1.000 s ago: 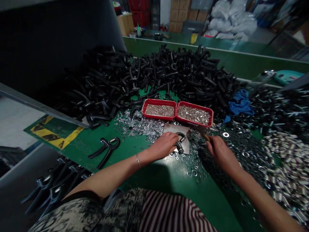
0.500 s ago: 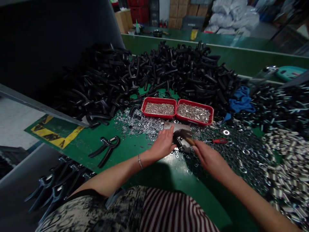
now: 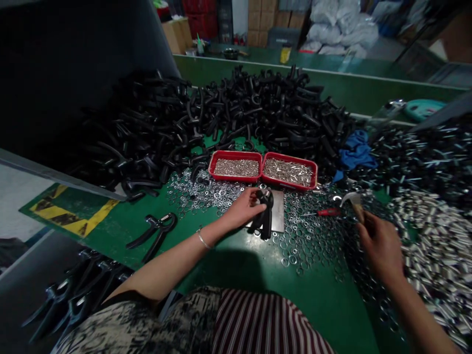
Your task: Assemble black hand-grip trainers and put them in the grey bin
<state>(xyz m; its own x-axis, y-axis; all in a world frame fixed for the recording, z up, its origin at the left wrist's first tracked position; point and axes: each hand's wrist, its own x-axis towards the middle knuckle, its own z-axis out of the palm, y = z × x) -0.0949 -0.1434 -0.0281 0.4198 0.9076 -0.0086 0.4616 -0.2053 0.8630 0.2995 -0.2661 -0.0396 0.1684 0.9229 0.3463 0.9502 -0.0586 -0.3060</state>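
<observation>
My left hand (image 3: 241, 209) is closed round a black hand-grip exerciser (image 3: 264, 216), lifted just above a small grey metal plate (image 3: 277, 212) on the green table (image 3: 236, 275). My right hand (image 3: 379, 244) is off to the right, gripping the wooden handle of a small hammer (image 3: 353, 201) whose metal head points left. Between the hands lies a red-handled screwdriver (image 3: 325, 212) among loose metal washers (image 3: 302, 241).
Two red trays (image 3: 236, 167) (image 3: 289, 172) of small metal parts sit behind the plate. A big heap of black handles (image 3: 221, 118) fills the back. Metal sleeves (image 3: 435, 236) cover the right. A finished grip (image 3: 157, 231) lies left, more grips (image 3: 73, 295) lower left. A blue cloth (image 3: 354, 152) lies right.
My right hand has drawn the hammer away from the plate to the right. My left hand has picked the grip up off the plate and turned it.
</observation>
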